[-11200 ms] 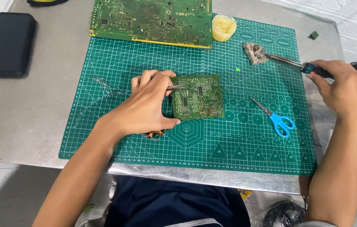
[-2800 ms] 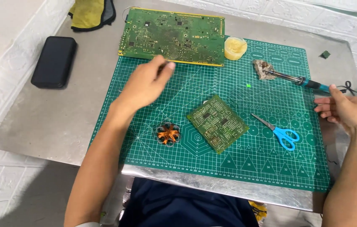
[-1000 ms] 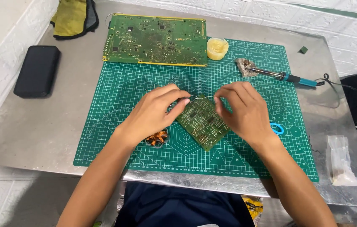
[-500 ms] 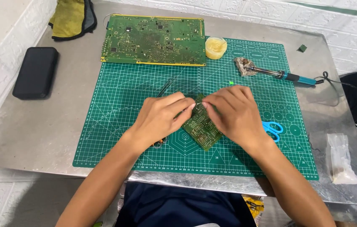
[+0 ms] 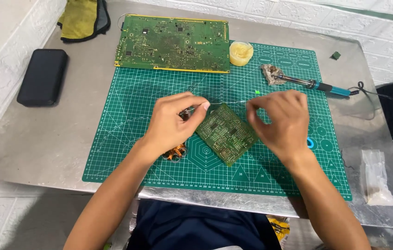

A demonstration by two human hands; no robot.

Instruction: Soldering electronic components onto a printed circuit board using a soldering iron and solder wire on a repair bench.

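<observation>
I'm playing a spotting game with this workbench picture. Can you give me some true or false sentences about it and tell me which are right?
1. The small green circuit board lies on the green cutting mat. True.
2. The right hand holds the blue-handled soldering iron. False: the iron lies on the mat, away from both hands.
3. The large green circuit board lies above the small one, farther from the person. True.
4. The black rectangular case sits on the mat. False: it rests on the metal table, left of the mat.
5. The left hand is on the large board. False: it is beside the small board.
</observation>
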